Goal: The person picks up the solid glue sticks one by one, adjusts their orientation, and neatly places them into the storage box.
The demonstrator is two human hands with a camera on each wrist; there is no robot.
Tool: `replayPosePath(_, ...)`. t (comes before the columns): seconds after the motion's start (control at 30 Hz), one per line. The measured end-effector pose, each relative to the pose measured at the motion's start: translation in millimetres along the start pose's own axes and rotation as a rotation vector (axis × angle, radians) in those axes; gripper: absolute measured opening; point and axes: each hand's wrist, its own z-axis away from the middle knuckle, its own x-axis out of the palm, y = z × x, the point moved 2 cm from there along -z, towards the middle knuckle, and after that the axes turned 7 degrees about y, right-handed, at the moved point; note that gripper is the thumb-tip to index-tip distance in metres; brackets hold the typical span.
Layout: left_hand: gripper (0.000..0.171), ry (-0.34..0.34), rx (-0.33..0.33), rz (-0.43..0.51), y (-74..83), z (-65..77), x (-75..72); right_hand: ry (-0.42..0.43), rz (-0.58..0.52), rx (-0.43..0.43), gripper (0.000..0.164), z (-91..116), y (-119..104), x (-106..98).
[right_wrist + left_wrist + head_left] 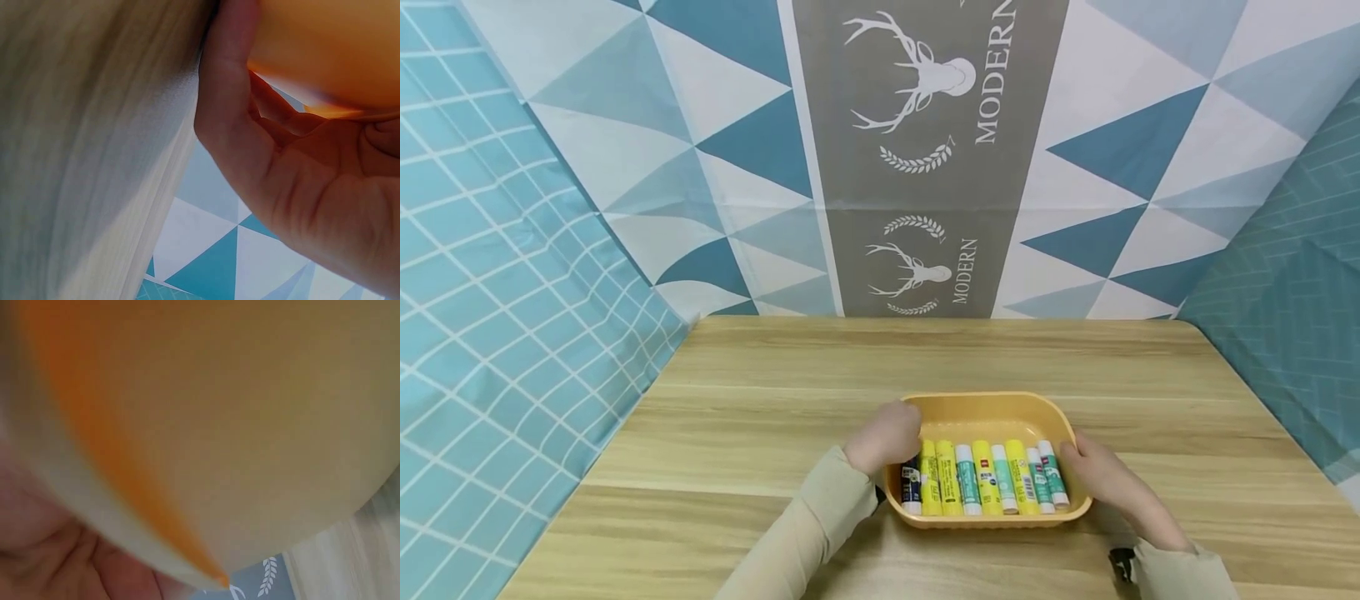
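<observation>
A yellow-orange plastic tray is between my two hands at the front of the wooden table. Several glue sticks lie side by side in it: yellow ones, white-and-green ones and a dark navy one at the left end. My left hand grips the tray's left rim; in the left wrist view the palm lies close against the blurred tray wall. On the opposite side my right hand holds the right end, its fingers curled at the wall in the right wrist view.
The wooden table extends behind and to both sides of the tray. Patterned blue, white and grey sheeting hangs behind the table's far edge. Tile-print cloth borders the left side, and darker teal cloth the right.
</observation>
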Motion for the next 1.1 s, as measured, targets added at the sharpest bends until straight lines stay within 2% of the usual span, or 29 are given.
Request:
replayPosePath(0.1,0.008,-0.035,0.035,-0.036,-0.1,1.6,2.0,0.003,0.004,0.006,0.043,0.0,0.4,0.7)
replayPosePath(0.23,0.019,-0.098,0.091,-0.041,-0.8,1.1,4.3,0.009,0.007,0.016,0.044,0.4,0.6,0.4)
replayPosePath(0.37,0.027,-0.095,0.148,0.002,-3.4,-0.7,5.1,0.008,0.007,0.013,0.045,1.4,0.8,-0.7)
replayPosePath(0.53,0.012,-0.08,0.236,0.085,-9.7,-3.1,3.4,0.008,0.014,0.015,0.043,2.7,0.6,-1.0)
replayPosePath(0.67,0.026,-0.064,0.276,0.181,-19.5,-6.6,2.9,0.016,0.009,0.006,0.041,4.0,-1.1,-0.6)
replayPosePath(0.77,0.025,-0.063,0.289,0.29,-26.4,-7.5,2.4,0.014,-0.012,-0.003,0.041,5.5,-1.1,-0.1)
replayPosePath(0.9,0.026,-0.062,0.32,0.443,-36.0,-2.6,-6.9,-0.072,-0.078,-0.003,0.054,5.7,1.2,-4.1)
replayPosePath(0.97,0.026,-0.021,0.289,0.528,-43.3,1.3,-17.4,-0.131,-0.084,0.014,0.067,4.7,-0.2,-10.1)
replayPosePath(1.0,0.026,0.032,0.264,0.556,-47.6,3.2,-24.1,-0.146,-0.065,0.012,0.07,3.3,-2.5,-14.0)
replayPosePath(1.03,0.025,0.101,0.219,0.581,-52.1,4.7,-31.2,-0.151,-0.027,0.012,0.073,2.2,-5.8,-18.2)
replayPosePath(1.1,0.023,0.298,0.12,0.599,-60.8,6.5,-44.9,-0.133,0.044,-0.039,0.074,-1.0,-15.7,-27.6)
